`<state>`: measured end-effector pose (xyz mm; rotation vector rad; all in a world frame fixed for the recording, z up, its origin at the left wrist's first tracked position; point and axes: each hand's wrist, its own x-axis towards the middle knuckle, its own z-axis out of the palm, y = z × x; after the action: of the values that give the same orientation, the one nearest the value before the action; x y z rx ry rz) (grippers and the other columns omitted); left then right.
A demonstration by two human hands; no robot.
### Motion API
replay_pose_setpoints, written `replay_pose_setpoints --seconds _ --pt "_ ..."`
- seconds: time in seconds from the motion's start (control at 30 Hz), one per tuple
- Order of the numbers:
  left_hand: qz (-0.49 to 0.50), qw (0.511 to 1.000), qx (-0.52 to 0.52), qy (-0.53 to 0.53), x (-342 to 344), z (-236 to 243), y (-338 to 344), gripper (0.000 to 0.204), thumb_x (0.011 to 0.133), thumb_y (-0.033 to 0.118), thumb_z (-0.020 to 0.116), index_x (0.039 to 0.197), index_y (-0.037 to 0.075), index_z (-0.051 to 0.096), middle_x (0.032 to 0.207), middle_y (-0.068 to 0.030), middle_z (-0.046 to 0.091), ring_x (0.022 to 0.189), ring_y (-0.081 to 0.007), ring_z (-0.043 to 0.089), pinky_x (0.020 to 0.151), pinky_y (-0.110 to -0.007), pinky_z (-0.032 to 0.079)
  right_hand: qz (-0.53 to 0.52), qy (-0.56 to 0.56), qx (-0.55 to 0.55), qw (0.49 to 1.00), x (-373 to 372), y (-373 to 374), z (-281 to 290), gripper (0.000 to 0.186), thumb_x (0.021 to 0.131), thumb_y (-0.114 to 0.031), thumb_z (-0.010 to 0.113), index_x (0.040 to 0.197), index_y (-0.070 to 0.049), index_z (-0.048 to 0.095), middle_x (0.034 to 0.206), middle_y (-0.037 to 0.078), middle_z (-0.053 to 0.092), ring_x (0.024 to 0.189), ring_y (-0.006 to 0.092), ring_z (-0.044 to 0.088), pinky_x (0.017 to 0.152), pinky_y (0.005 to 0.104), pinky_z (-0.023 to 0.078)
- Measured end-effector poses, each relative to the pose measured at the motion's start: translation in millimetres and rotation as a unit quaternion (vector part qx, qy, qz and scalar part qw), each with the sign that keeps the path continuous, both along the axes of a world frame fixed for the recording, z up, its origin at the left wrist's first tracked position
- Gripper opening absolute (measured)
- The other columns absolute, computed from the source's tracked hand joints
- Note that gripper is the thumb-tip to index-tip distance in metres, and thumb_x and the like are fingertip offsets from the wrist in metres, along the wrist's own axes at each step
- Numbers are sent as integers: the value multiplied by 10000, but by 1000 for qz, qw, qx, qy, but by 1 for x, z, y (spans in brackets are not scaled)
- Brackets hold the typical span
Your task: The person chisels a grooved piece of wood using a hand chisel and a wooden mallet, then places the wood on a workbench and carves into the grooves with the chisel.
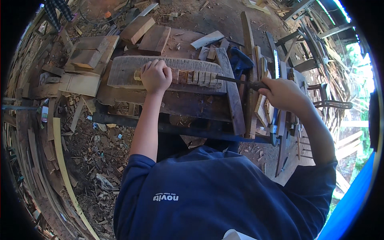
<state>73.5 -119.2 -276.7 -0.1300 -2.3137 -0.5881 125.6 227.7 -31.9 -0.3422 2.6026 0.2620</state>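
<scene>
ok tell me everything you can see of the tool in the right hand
The tool has a long, narrow, dark, metal-looking blade and a brown handle, partly hidden in the right hand that grips it. It points left, its tip by the wood blocks; contact there is unclear.

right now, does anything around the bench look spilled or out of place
Yes, mildly: a crumpled, pale, plastic-looking sheet lies on the littered brown ground to the person's left, odd among wood scraps. Nothing looks clearly askew where the left hand holds the light-brown, segmented wooden strip.
</scene>
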Motion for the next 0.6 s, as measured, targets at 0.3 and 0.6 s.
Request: replay_pose_setpoints --seconds 0.3,0.6 --pt "-1 1000 3 2 1 0 0 134 770 163 581 649 128 536 699 -44 586 730 -293 601 755 -421 475 18 25 13 999 -6 -29 15 468 1018 -499 540 1026 -51 676 887 181 711 897 383 701 787 511 528" --pt "-2 1000 1 8 2 1 0 120 767 156 585 658 131 541 700 -40 584 724 -289 596 754 -419 472 34 31 37 998 -24 -44 24 460 1013 -484 556 1008 -47 699 906 180 722 908 376 709 813 497 543"
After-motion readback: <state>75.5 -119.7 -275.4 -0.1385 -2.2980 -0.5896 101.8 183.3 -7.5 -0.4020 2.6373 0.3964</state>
